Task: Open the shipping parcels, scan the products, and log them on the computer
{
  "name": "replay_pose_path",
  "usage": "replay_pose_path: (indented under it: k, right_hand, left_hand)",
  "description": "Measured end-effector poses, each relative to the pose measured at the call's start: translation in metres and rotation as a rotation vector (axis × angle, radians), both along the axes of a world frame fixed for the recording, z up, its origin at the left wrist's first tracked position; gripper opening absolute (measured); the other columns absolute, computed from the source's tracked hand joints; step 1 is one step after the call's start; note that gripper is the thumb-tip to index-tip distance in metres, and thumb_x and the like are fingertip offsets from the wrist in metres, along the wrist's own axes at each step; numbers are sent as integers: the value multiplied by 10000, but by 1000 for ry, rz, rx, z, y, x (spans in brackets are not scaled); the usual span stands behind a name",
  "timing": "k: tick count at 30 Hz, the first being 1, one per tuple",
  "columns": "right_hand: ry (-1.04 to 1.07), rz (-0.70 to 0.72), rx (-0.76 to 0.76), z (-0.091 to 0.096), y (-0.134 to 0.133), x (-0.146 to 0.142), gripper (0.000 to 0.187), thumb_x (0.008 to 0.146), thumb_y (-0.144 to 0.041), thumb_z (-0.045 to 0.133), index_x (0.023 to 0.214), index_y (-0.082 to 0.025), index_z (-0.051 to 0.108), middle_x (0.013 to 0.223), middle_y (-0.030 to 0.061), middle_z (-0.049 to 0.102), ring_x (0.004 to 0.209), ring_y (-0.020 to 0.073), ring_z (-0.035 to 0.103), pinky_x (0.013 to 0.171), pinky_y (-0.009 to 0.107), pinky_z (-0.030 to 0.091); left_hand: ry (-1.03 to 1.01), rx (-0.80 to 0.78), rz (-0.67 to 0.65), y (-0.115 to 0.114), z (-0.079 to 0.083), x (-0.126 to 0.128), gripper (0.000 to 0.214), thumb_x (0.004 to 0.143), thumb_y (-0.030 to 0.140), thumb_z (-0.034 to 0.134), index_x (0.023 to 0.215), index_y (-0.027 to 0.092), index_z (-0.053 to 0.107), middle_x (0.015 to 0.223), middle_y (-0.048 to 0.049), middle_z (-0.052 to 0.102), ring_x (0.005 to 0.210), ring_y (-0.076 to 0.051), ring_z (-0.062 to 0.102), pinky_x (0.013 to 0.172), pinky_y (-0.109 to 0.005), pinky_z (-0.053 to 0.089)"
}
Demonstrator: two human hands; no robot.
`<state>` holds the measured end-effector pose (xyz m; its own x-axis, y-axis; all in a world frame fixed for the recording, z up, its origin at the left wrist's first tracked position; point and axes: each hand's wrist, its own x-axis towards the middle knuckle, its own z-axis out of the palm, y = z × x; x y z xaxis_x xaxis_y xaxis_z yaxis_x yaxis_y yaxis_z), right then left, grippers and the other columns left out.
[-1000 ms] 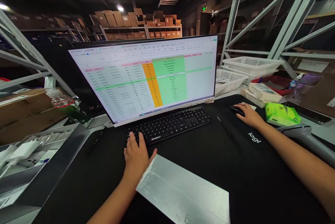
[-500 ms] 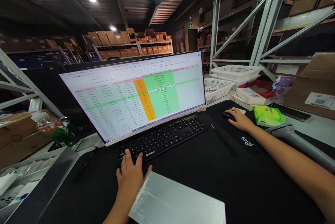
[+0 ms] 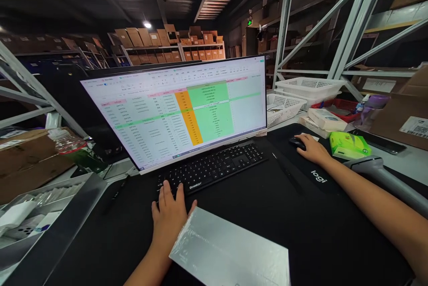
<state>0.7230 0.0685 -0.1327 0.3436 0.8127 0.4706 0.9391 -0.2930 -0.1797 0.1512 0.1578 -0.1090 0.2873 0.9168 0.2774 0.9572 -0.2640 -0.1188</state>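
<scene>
Fingers spread, my left hand (image 3: 170,214) rests on the left end of a black keyboard (image 3: 214,166). Close to its thumb lies a flat silvery box (image 3: 234,248) in clear wrap, its lower part cut off by the picture's edge. My right hand (image 3: 312,149) is curved over a black computer mouse (image 3: 297,143) on a dark desk mat (image 3: 234,201). Behind the keyboard stands a monitor (image 3: 174,116) with a spreadsheet on it, with an orange column, a green column and one green row. A dark pen (image 3: 284,168) lies between the keyboard and my right forearm.
Right of the mouse are a green tissue pack (image 3: 349,144), a grey handheld scanner (image 3: 371,165), small white boxes (image 3: 326,120), white baskets (image 3: 306,87) and a cardboard box (image 3: 401,108). At left stand a bottle (image 3: 72,148) and a grey bin (image 3: 73,214) with packets. Shelves of cartons (image 3: 154,38) stand behind.
The whole view has shifted slightly, so the desk and monitor sit a bit higher and further right. My hands stay on the keyboard and mouse. The spreadsheet looks the same.
</scene>
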Motion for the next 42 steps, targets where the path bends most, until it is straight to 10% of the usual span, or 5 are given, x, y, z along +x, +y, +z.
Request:
replay_pose_path:
  k: [42]
  right_hand:
    - [-1,92,24,-1,0,0,526,891,-416,575,1385,-233,583,1345,130,606,1212,321,636,1053,447,537]
  left_hand:
    - [127,-87,59,-8,17,6,642,1029,468,371,1578,135,380,1692,-286,157,1554,-385,264,1168,-565,354]
